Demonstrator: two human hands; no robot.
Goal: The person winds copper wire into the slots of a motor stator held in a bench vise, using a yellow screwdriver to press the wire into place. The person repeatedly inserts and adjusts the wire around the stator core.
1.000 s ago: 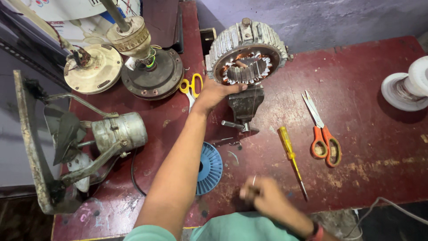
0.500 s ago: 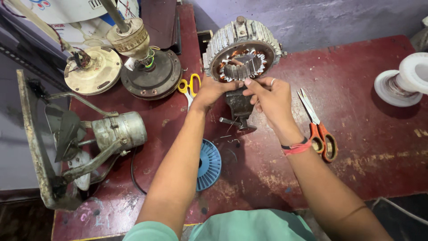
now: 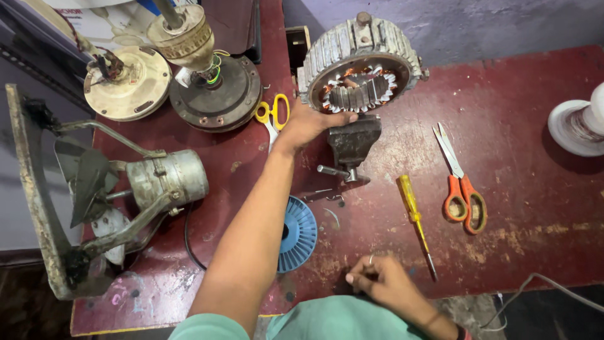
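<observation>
Head view, left hand (image 3: 308,126) fingers gripping ribbed grey motor stator (image 3: 360,60), copper windings inside

Printed carton (image 3: 94,25) — top left corner, behind the fan motors at the tabletop's far edge; white face with a fan drawing and a blue patch, partly hidden.

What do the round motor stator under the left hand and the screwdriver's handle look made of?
Motor stator: dull grey ribbed shell, likely cast metal; coppery windings inside. Screwdriver: translucent yellow handle, probably plastic; thin grey metal shaft. The left hand rests on the stator's lower edge.
</observation>
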